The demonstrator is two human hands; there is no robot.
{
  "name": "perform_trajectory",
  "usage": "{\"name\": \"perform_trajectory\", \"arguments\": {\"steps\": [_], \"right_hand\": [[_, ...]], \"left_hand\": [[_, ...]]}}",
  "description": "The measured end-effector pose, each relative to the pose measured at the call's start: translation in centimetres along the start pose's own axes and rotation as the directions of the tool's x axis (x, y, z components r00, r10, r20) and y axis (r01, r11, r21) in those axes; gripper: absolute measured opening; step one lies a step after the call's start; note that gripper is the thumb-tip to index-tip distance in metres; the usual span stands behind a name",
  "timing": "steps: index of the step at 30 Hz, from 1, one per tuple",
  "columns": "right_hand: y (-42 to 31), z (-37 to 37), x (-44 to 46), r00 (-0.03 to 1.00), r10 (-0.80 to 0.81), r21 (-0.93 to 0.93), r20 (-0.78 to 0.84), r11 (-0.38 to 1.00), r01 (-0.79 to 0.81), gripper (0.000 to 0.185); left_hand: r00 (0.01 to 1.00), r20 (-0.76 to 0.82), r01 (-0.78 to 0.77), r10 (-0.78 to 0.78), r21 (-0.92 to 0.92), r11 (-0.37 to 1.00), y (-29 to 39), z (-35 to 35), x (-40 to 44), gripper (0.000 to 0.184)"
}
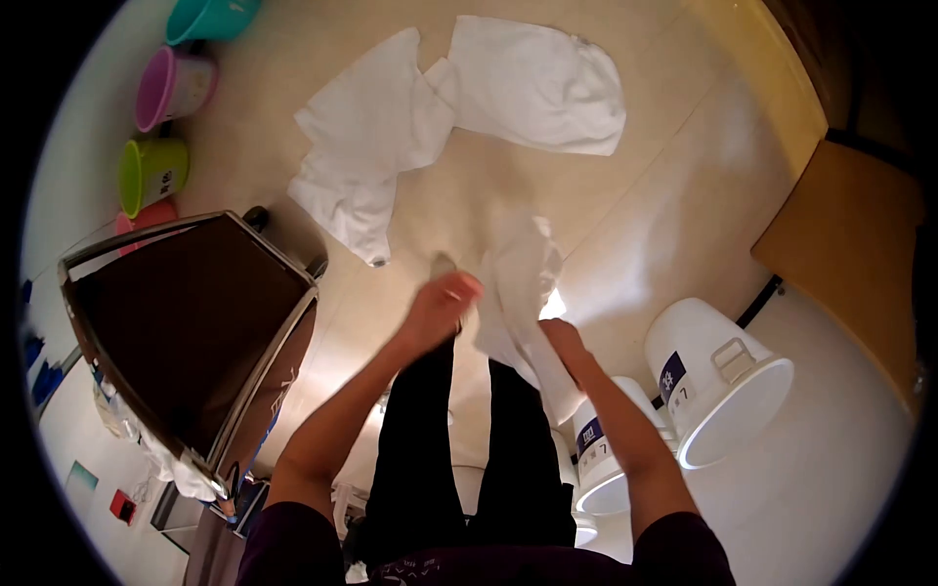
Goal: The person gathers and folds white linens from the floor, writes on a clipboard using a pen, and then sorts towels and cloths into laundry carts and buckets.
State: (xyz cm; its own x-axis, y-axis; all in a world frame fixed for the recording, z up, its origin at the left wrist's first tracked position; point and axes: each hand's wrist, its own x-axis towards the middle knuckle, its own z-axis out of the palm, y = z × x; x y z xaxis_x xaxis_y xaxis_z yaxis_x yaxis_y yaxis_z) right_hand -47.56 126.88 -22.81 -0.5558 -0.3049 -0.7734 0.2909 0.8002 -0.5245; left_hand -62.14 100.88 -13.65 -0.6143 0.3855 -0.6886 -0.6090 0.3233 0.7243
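A white cloth (513,283) hangs in front of my legs, blurred by motion. My right hand (564,342) grips its right edge, the fingers partly hidden behind the fabric. Just left of the cloth is my left hand (445,305), its fingers curled and smeared by motion; whether it touches the cloth or holds anything cannot be made out. Farther ahead on the floor lie a crumpled white cloth (366,127) at the left and a flatter white cloth (537,88) at the right, their edges meeting.
A brown cart with a metal frame (195,322) stands at my left. Behind it are teal (210,18), purple (174,88) and green (151,174) buckets along the wall. White bins (718,381) stand at my right, near a tan board (840,254).
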Motion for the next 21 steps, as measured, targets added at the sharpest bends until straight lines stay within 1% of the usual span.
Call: {"name": "perform_trajectory", "arguments": {"steps": [1, 2, 3, 4, 5, 6, 7, 8, 9, 10, 11, 12, 13, 14, 15, 16, 17, 18, 19, 20, 21], "right_hand": [[-0.3, -1.8, 1.5, 0.989, -0.018, -0.109, 0.147, 0.993, 0.034, 0.030], [-0.4, -3.4, 3.4, 0.956, -0.021, -0.208, 0.292, 0.974, 0.085, 0.030], [1.1, -4.2, 5.5, 0.949, -0.072, -0.204, 0.307, 0.969, 0.139, 0.038], [2.8, -4.8, 7.6, 0.939, -0.120, -0.195, 0.322, 0.962, 0.190, 0.046], [3.9, -5.8, 10.5, 0.965, 0.029, -0.210, 0.262, 0.977, 0.027, 0.064], [5.2, -6.8, 14.0, 0.965, 0.178, -0.220, 0.194, 0.966, -0.134, 0.083], [7.7, -7.0, 18.1, 0.949, 0.286, -0.259, 0.133, 0.934, -0.245, 0.103], [7.9, -8.9, 21.1, 0.947, 0.320, -0.213, 0.029, 0.928, -0.307, 0.106], [7.3, -11.4, 24.0, 0.920, 0.393, -0.199, 0.008, 0.902, -0.383, 0.108], [9.7, -11.5, 27.5, 0.927, 0.360, -0.210, -0.107, 0.903, -0.375, 0.109], [8.9, -13.5, 30.2, 0.909, 0.409, -0.136, -0.085, 0.899, -0.417, 0.106], [10.3, -13.3, 32.2, 0.911, 0.234, -0.158, -0.341, 0.941, -0.301, 0.103], [9.8, -14.6, 34.3, 0.910, 0.275, -0.136, -0.312, 0.934, -0.329, 0.103], [10.0, -15.0, 36.5, 0.880, 0.307, -0.113, -0.364, 0.923, -0.368, 0.105], [10.0, -15.1, 38.0, 0.837, 0.386, -0.091, -0.389, 0.888, -0.452, 0.101], [9.9, -14.9, 38.8, 0.785, 0.464, -0.068, -0.411, 0.843, -0.533, 0.098], [9.9, -14.2, 38.8, 0.780, 0.473, -0.057, -0.409, 0.840, -0.539, 0.098], [9.7, -13.7, 38.1, 0.788, 0.439, -0.015, -0.432, 0.870, -0.494, 0.084], [9.3, -13.4, 36.9, 0.795, 0.399, 0.020, -0.457, 0.898, -0.440, 0.072], [10.2, -11.9, 35.8, 0.830, 0.315, -0.136, -0.461, 0.899, -0.417, 0.053], [11.7, -9.9, 35.0, 0.859, 0.230, -0.286, -0.457, 0.877, -0.386, 0.037]], "left_hand": [[0.989, -0.146, -0.003, 0.027, 0.162, 0.987, -2.5, -2.1, 2.8, 0.020], [0.956, -0.281, 0.017, 0.078, 0.321, 0.947, -4.9, -4.3, 5.8, 0.021], [0.922, -0.330, 0.000, 0.200, 0.517, 0.856, -6.9, -6.5, 8.3, 0.023], [0.881, -0.345, 0.005, 0.324, 0.690, 0.724, -8.6, -8.4, 10.7, 0.024], [0.866, -0.386, 0.046, 0.317, 0.693, 0.719, -9.9, -10.0, 13.2, 0.027], [0.846, -0.428, 0.084, 0.318, 0.696, 0.713, -11.3, -11.6, 16.2, 0.029], [0.836, -0.402, 0.105, 0.374, 0.786, 0.610, -13.0, -13.4, 19.6, 0.039], [0.830, -0.369, 0.133, 0.419, 0.860, 0.493, -15.1, -15.0, 22.8, 0.049], [0.812, -0.345, 0.134, 0.472, 0.896, 0.424, -15.9, -15.7, 25.2, 0.065], [0.794, -0.316, 0.144, 0.519, 0.928, 0.344, -15.7, -16.3, 27.3, 0.081], [0.812, -0.366, 0.244, 0.454, 0.920, 0.305, -15.4, -16.5, 29.4, 0.092], [0.821, -0.411, 0.331, 0.397, 0.908, 0.256, -14.7, -16.2, 31.0, 0.102], [0.829, -0.405, 0.334, 0.386, 0.912, 0.238, -14.1, -16.2, 32.0, 0.102], [0.853, -0.444, 0.410, 0.276, 0.895, 0.175, -13.2, -16.2, 33.1, 0.103], [0.858, -0.486, 0.474, 0.169, 0.874, 0.107, -13.3, -16.5, 34.3, 0.105], [0.861, -0.479, 0.469, 0.170, 0.878, 0.098, -13.7, -17.2, 35.0, 0.105], [0.868, -0.459, 0.440, 0.188, 0.888, 0.137, -14.7, -18.6, 35.6, 0.102], [0.874, -0.441, 0.410, 0.205, 0.895, 0.179, -15.6, -20.3, 36.0, 0.099], [0.891, -0.324, 0.263, 0.317, 0.939, 0.221, -17.0, -22.6, 35.9, 0.077], [0.888, -0.324, 0.263, 0.327, 0.940, 0.218, -16.3, -23.5, 34.9, 0.077], [0.913, -0.336, 0.276, 0.232, 0.927, 0.255, -15.0, -24.2, 34.1, 0.073]]}}
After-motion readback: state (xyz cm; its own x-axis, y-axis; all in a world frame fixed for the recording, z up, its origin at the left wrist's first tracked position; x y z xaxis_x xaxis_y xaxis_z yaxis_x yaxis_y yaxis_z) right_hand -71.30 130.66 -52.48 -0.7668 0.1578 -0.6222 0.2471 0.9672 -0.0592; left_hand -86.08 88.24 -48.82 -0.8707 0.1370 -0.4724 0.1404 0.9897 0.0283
